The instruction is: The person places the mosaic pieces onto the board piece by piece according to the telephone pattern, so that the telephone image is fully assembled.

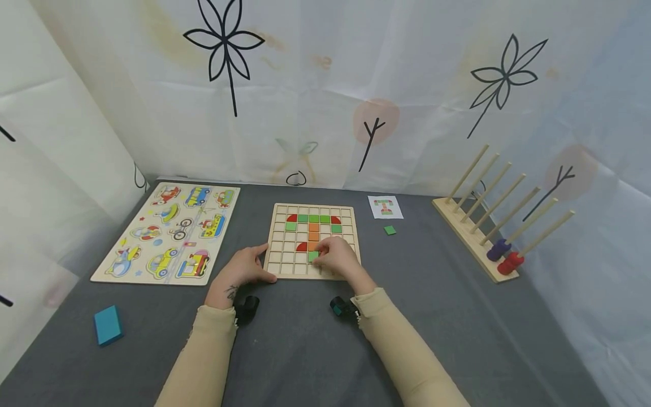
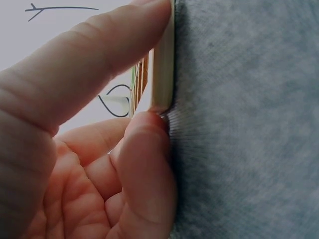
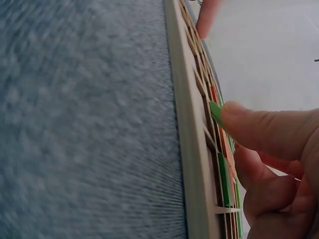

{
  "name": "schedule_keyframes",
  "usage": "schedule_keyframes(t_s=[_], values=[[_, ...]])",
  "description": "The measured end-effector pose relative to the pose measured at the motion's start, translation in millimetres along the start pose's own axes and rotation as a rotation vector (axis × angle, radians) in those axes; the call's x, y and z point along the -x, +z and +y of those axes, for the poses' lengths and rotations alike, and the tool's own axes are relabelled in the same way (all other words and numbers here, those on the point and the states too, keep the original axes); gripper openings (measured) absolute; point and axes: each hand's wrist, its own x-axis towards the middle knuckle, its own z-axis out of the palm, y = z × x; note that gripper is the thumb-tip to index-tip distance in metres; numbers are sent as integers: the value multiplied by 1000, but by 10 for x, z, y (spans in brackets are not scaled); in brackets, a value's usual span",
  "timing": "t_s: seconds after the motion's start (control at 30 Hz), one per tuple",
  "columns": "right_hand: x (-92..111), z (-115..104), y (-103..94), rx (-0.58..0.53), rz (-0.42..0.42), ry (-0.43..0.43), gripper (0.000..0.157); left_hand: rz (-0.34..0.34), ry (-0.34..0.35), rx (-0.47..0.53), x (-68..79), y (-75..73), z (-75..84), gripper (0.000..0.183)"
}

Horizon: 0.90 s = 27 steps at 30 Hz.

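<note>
A wooden grid board (image 1: 285, 270) lies flat on the dark cloth with red, orange and green tiles in some cells. My left hand (image 1: 243, 268) holds its near left corner, thumb (image 2: 94, 55) along the front edge and fingers (image 2: 144, 164) against the left side. Over the board's lower middle, my right hand (image 1: 337, 257) pinches a green tile (image 3: 215, 112), which is tilted at the cells. Another green tile (image 3: 225, 179) shows in the grid below that hand. A red quarter-round tile (image 1: 302, 247) sits left of the orange column (image 1: 313, 232).
Behind the board to the right lie a pattern card (image 1: 385, 207) and a loose green tile (image 1: 389, 230). A vehicle puzzle board (image 1: 168, 237) and a blue block (image 1: 108, 325) are on the left. A peg stand (image 1: 473, 234) with purple and red beads stands at right.
</note>
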Motion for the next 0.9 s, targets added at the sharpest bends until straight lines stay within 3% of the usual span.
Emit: schedule_keyframes(t_s=[0.13,0.27,0.4,0.53,0.7,0.9], values=[[-4,-13,12,67,-1,7,32,0,5,2,1,2,-11,95],[-19,19,-71,-18,15,-2,40,0,10,5,0,2,-16,94],[-85,179,-312,-161,87,27,46,-2,11,13,1,1,-19,94],[-157,462,-646,-202,186,59,51,-4,13,16,-4,1,-19,95],[-216,856,-993,-147,270,178,53,-10,13,18,-7,-3,-21,96],[-221,1150,-1219,-21,215,327,61,-10,13,25,1,1,-14,95]])
